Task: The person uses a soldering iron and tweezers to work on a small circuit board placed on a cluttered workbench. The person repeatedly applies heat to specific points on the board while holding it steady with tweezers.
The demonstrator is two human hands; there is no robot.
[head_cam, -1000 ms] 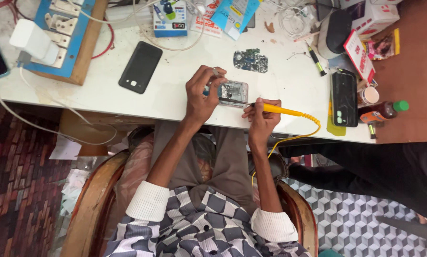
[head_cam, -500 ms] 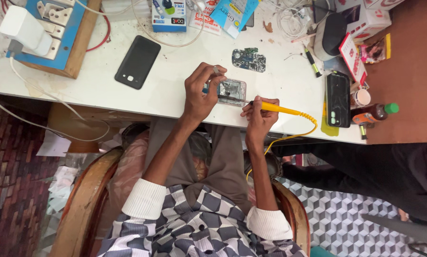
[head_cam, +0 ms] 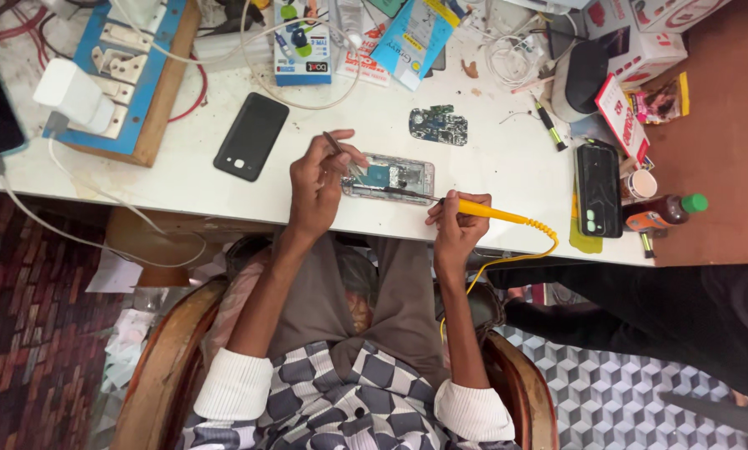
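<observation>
Head view: looking straight down on a seated person at a white worktable [head_cam: 182, 179].
Opened phone: a phone with its back removed [head_cam: 389, 177] lies flat near the table's front edge, between the two hands, circuitry exposed.
Left hand: the left hand [head_cam: 317, 185] rests at the phone's left end, touching it; fingers pinched shut on thin tweezers [head_cam: 341, 150], the tips angled down onto the phone.
Right hand: the right hand [head_cam: 456, 227] sits just right of the phone, at the table edge; fingers closed round a yellow-handled soldering iron [head_cam: 482, 210], held like a pen.
Iron tip: the dark tip reaches left across the phone's lower edge; exact contact cannot be told.
Cable: the yellow cable [head_cam: 531, 250] loops off the table edge.
Nearby: a loose green circuit board [head_cam: 438, 126] beyond the phone; a black phone [head_cam: 251, 136] to the left, well apart; another dark phone [head_cam: 598, 188] to the right.
</observation>
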